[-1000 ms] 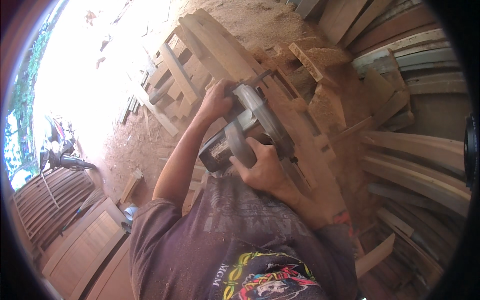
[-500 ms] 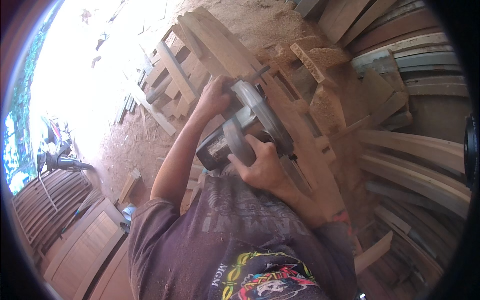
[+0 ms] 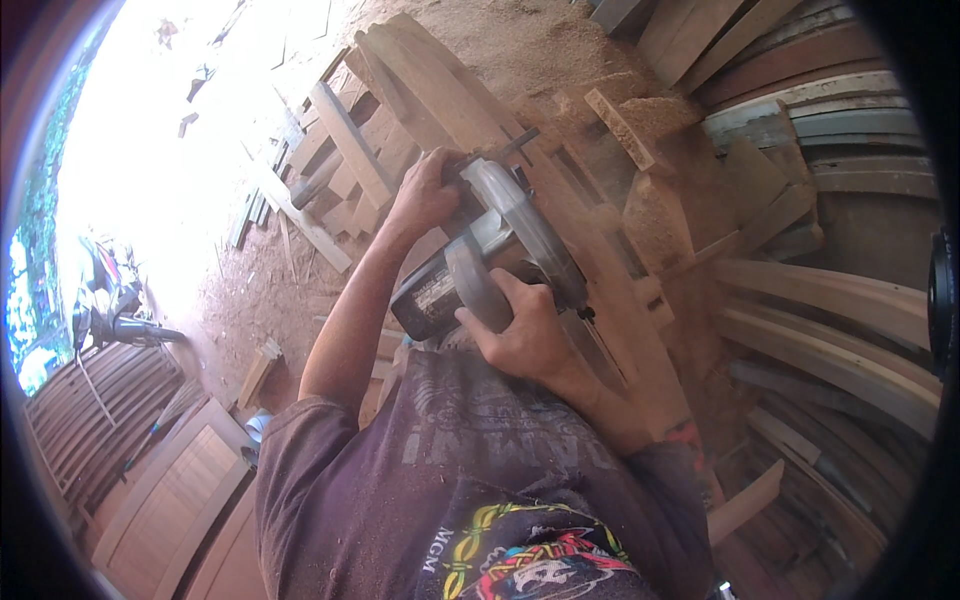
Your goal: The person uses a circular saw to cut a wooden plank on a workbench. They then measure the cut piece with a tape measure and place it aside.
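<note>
A circular saw (image 3: 522, 222) with a grey housing and dark motor body rests on a long wooden board (image 3: 655, 385). My right hand (image 3: 525, 335) is closed around its rear handle (image 3: 477, 287). Farther ahead, my left hand (image 3: 428, 190) grips the front edge of the saw's base, its fingertips partly hidden. Near those fingers a thin dark bar (image 3: 520, 146) sticks out to the right across the wood. A narrow cut line (image 3: 605, 350) runs in the board behind the saw, toward me. The blade itself is hidden under the guard.
Offcuts (image 3: 350, 145) lie heaped left of the board, and sawdust (image 3: 530, 45) covers the ground beyond. Stacked planks (image 3: 830, 310) crowd the right side. Curved wooden pieces (image 3: 110, 420) and a panelled door (image 3: 165, 490) stand at the lower left. A small upright block (image 3: 640, 130) sits past the saw.
</note>
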A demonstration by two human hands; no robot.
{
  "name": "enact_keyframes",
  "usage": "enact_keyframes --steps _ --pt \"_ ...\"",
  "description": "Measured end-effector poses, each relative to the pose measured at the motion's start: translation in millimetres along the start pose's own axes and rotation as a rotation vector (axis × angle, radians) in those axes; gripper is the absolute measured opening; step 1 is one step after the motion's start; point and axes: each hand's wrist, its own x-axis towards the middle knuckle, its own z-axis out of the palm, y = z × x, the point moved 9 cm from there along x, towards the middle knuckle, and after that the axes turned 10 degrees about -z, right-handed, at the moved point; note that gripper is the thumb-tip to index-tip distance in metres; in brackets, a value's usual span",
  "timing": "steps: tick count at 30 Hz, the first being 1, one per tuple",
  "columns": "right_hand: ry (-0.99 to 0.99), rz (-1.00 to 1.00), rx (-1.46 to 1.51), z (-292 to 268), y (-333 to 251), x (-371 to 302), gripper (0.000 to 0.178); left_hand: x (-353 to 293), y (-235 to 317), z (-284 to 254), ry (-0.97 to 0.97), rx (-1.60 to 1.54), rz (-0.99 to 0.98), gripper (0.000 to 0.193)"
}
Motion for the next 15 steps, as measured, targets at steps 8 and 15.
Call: enact_keyframes --steps 8,15 --pt "0.000 -0.011 -0.010 3 6 9 0.029 10 0 -6 0.041 0.041 0.067 0.048" --pt "-0.005 0.012 -0.011 7 11 15 0.030 20 -12 -7 -0.003 -0.009 0.003 0.048"
